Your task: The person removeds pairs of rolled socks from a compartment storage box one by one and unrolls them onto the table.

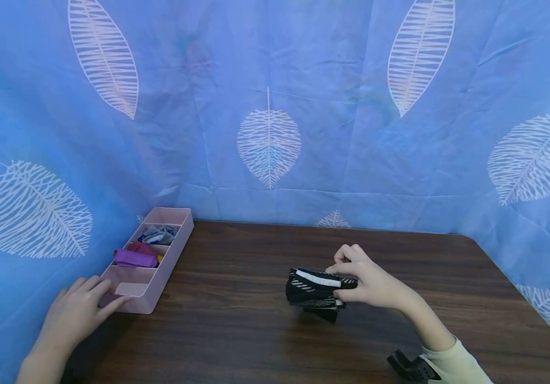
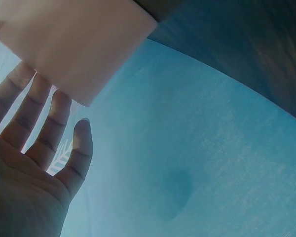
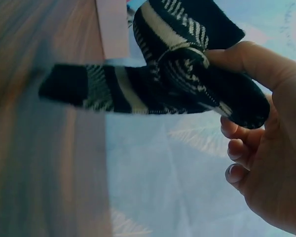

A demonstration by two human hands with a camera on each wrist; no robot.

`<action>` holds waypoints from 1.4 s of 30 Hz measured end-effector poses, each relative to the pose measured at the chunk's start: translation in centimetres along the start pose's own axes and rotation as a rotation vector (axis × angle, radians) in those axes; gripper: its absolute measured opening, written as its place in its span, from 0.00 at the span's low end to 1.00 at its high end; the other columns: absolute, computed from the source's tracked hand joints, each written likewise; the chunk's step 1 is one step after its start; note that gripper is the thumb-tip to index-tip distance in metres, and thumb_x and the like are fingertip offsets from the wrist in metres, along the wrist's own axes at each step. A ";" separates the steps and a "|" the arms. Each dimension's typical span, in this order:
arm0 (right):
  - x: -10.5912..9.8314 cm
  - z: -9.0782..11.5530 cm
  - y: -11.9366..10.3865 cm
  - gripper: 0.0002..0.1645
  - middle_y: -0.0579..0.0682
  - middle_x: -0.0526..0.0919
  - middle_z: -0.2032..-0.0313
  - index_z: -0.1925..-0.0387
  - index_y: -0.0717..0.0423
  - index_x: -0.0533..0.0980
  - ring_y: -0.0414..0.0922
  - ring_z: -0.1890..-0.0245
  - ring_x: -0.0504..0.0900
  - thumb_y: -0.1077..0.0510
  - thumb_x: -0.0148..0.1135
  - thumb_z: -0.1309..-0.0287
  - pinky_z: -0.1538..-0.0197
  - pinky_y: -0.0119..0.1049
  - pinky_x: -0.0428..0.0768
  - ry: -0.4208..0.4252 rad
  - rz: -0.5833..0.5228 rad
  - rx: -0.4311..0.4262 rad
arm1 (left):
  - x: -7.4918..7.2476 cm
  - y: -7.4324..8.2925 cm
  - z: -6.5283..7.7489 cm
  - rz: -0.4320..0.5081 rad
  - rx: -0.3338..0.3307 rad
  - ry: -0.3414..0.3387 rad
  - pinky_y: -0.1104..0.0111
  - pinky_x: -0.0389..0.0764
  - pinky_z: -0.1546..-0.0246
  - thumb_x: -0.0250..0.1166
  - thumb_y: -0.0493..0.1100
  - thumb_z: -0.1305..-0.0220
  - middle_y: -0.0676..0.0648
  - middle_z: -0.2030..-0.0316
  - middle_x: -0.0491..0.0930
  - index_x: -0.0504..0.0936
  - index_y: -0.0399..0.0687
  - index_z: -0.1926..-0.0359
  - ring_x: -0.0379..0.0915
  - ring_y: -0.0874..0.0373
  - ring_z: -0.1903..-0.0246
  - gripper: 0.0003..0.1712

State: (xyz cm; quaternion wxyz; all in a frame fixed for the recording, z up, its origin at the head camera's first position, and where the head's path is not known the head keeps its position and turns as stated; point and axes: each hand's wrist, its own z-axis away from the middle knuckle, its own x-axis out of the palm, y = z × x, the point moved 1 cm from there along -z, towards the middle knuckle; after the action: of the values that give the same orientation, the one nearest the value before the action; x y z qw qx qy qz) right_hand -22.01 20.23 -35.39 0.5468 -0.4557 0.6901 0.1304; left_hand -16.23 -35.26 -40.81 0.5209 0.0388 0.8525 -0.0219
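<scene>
Black socks with white stripes and flecks (image 1: 320,288) are bunched together above the table, pinched by my right hand (image 1: 368,280) between thumb and fingers. Seen from the right wrist, the sock bundle (image 3: 187,74) is partly folded, with one length sticking out to the side. My left hand (image 1: 75,309) touches the near end of a long pink divided box (image 1: 169,272), its thumb at the front wall. In the left wrist view the fingers (image 2: 49,123) of that hand are nearly straight, their tips at the box's wall (image 2: 84,54).
Inside the box lie a purple rolled cloth item (image 1: 135,258), a dark red one (image 1: 142,248) and grey-blue fabric (image 1: 158,234) in the middle compartments. The dark wooden table (image 1: 236,341) meets a blue leaf-print curtain (image 1: 332,154) behind and at the sides.
</scene>
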 end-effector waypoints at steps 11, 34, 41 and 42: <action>2.6 0.5 5.4 0.19 0.42 0.60 0.65 0.54 0.55 0.83 0.41 0.62 0.54 0.52 0.70 0.46 0.61 0.35 0.57 -0.048 0.012 0.173 | 0.2 0.0 -0.2 0.018 0.029 0.044 0.52 0.69 0.72 0.74 0.61 0.53 0.49 0.74 0.76 0.79 0.50 0.72 0.68 0.49 0.71 0.22; 2.1 1.1 7.4 0.29 0.53 0.74 0.53 0.42 0.57 0.76 0.46 0.56 0.64 0.44 0.63 0.39 0.56 0.44 0.69 -0.236 -0.114 0.351 | -4.8 7.5 -4.4 0.094 0.400 0.334 0.48 0.76 0.63 0.43 0.76 0.35 0.43 0.66 0.84 0.85 0.45 0.64 0.77 0.45 0.62 0.42; 2.0 1.2 7.4 0.26 0.52 0.75 0.51 0.43 0.52 0.77 0.46 0.54 0.65 0.44 0.62 0.38 0.54 0.46 0.70 -0.209 -0.099 0.358 | -5.6 12.3 -7.0 0.153 0.567 0.443 0.51 0.76 0.60 0.41 0.72 0.31 0.45 0.68 0.83 0.84 0.45 0.66 0.77 0.45 0.63 0.40; 2.1 1.3 7.4 0.26 0.52 0.75 0.52 0.43 0.52 0.78 0.46 0.54 0.65 0.45 0.63 0.38 0.54 0.45 0.70 -0.201 -0.096 0.355 | -5.7 13.0 -7.3 0.164 0.583 0.445 0.51 0.76 0.60 0.42 0.72 0.31 0.46 0.67 0.83 0.84 0.46 0.65 0.77 0.46 0.63 0.39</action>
State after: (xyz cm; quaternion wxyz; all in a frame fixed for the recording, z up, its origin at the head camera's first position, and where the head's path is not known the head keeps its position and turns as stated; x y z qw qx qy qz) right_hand -26.89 24.13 -40.06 0.6903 -0.3694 0.6216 0.0253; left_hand -18.95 -22.01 -32.32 0.2901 0.2577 0.8967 -0.2130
